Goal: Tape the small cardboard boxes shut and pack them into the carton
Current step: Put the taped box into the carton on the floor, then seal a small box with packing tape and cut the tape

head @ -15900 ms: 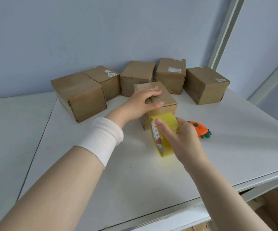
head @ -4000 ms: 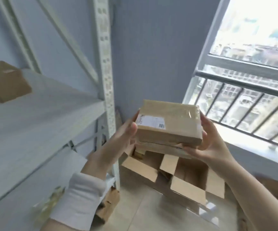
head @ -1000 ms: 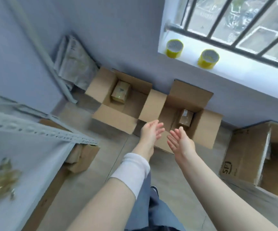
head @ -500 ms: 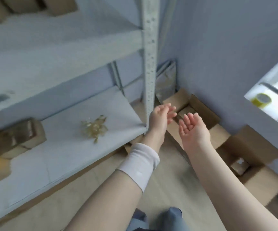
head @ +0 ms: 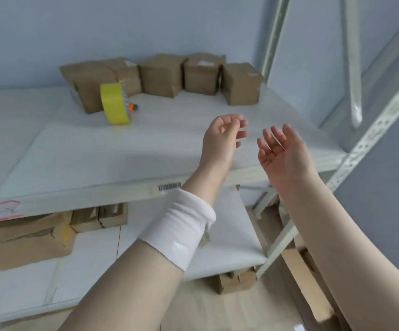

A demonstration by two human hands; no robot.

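Five small cardboard boxes (head: 161,75) sit in a row at the back of the upper shelf (head: 98,151), against the wall and touching or nearly touching each other. The yellow tape roll (head: 114,103) stands on edge just in front of the leftmost box. A small orange cutter (head: 134,107) lies right beside the roll, partly hidden by it.

Left hand (head: 222,137) is raised over the shelf's front part, fingers loosely curled, holding nothing. Right hand (head: 282,149) is next to it, palm turned inward, fingers relaxed and spread, also empty. Both are well short of the boxes. There is a white wristband (head: 179,230) on the left forearm.

Change: four seconds ago both hands carried a taped box. A second ago they hung empty over the open cartons on the floor, each with a box inside. Now the view has swung back up to the shelf, and the carton is out of frame. A cardboard edge shows at lower right, but I can't tell what it is.

Reading: that box looks packed and the cycle is restarting. Likely next is a reach for one of the five boxes, then the tape. Whether any of these are already taped I can't tell, as the frame is blurred.

Flattened cardboard (head: 21,237) lies on the lower shelf, and a perforated metal upright (head: 372,130) stands at right.
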